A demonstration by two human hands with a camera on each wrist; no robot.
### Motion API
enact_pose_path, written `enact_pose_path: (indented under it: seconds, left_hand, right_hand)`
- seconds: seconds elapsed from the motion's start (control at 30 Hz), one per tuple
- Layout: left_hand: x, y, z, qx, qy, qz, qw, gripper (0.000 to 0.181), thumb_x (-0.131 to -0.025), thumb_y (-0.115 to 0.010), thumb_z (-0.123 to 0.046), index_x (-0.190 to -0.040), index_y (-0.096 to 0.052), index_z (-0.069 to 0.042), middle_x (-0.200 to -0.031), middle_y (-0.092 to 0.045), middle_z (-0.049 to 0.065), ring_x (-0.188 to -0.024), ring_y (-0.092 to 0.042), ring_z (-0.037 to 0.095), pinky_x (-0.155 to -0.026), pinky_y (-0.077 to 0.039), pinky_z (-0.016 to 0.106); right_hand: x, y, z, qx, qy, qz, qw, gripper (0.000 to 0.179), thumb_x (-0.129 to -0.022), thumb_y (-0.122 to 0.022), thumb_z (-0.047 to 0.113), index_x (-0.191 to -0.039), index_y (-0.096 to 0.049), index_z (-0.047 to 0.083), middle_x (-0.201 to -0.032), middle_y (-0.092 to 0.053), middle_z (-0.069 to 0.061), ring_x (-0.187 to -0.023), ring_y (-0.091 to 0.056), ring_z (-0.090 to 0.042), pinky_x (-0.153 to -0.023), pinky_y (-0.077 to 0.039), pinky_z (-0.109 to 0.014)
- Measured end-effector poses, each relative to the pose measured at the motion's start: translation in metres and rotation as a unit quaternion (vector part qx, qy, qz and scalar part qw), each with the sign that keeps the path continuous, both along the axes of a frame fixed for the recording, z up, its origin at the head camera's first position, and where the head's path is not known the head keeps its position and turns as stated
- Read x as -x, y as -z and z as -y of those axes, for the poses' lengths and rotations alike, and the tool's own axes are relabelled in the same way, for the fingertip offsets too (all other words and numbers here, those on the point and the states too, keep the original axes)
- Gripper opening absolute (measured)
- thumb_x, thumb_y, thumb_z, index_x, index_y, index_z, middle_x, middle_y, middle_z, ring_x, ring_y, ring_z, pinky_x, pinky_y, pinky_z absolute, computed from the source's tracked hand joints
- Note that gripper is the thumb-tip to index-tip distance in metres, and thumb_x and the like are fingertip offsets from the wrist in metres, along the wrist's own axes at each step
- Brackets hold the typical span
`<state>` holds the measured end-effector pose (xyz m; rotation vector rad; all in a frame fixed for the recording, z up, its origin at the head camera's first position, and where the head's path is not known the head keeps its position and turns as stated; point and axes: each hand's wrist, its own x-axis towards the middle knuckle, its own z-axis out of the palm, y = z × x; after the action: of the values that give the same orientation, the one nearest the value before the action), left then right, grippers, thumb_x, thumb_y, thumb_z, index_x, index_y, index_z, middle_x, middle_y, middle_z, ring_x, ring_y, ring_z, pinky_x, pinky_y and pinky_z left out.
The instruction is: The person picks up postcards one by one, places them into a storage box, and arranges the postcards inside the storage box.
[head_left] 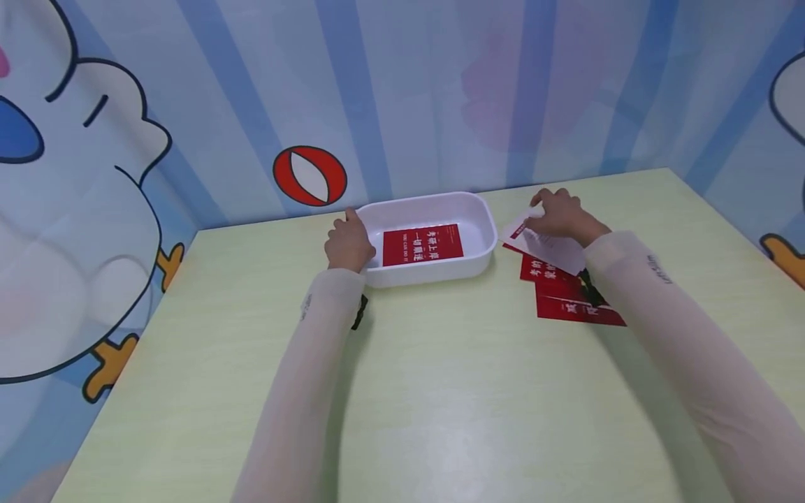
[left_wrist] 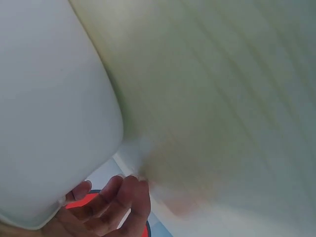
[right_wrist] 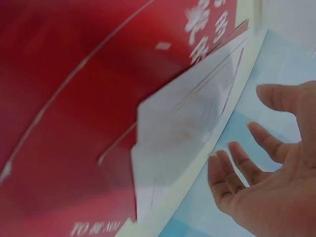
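Observation:
My left hand (head_left: pixel 349 242) grips the left end of a white plastic tray (head_left: pixel 428 274), thumb at the inner side of the wall. The left wrist view shows the tray's outer wall (left_wrist: pixel 49 108) close up, with curled fingers (left_wrist: pixel 131 197) beside it. Inside the tray lies a red card (head_left: pixel 423 244) with white writing. My right hand (head_left: pixel 562 215) is over a card with its white side up (head_left: pixel 553 250), at its far edge. In the right wrist view its fingers are spread, apart from the white card (right_wrist: pixel 173 123). Red cards (head_left: pixel 575 302) lie overlapping beneath.
The pale table (head_left: pixel 428 391) meets a blue striped backdrop (head_left: pixel 415 105) just behind the tray. Cartoon figures and a red-and-white ball (head_left: pixel 309 176) are printed on the backdrop. A dark band (head_left: pixel 360 312) shows under the left sleeve.

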<state>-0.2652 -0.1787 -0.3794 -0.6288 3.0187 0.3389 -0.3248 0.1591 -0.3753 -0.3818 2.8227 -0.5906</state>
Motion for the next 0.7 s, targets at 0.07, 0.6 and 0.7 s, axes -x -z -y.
enact_pose_path:
  seconds: [0.07,0.6,0.7]
  left_hand:
    - [0.000,0.000,0.001,0.002,0.001,0.000,1.0000,0.087,-0.085,-0.077,-0.016,-0.152,-0.022,-0.008,-0.139,-0.049,0.018,-0.126,-0.052,0.033,-0.106,-0.051,0.047]
    - [0.003,0.006,0.011,0.003,-0.018,0.018,0.9997,0.087,-0.086,-0.074,-0.022,-0.153,-0.019,-0.014,-0.144,-0.044,0.017,-0.131,-0.045,0.037,-0.104,-0.048,0.060]
    - [0.000,0.004,0.012,0.005,-0.018,0.017,0.9997,0.085,-0.087,-0.073,-0.022,-0.153,-0.020,-0.013,-0.144,-0.044,0.018,-0.131,-0.044,0.038,-0.104,-0.048,0.060]
  right_hand:
    - [-0.001,0.000,-0.004,-0.017,-0.004,0.010,0.9998,0.062,-0.096,-0.054,0.029,-0.142,-0.034,-0.007,-0.139,-0.032,-0.038,-0.126,-0.031,-0.054,-0.106,-0.034,-0.069]
    - [-0.005,-0.004,-0.029,-0.080,0.022,0.082,0.9932,0.094,-0.081,-0.074,0.047,-0.145,-0.027,-0.003,-0.135,-0.033,-0.037,-0.120,-0.034,-0.054,-0.102,-0.043,-0.066]
    - [-0.006,-0.005,-0.032,-0.087,0.024,0.086,0.9922,0.097,-0.077,-0.077,0.046,-0.145,-0.027,-0.002,-0.133,-0.034,-0.036,-0.120,-0.036,-0.053,-0.100,-0.047,-0.064]
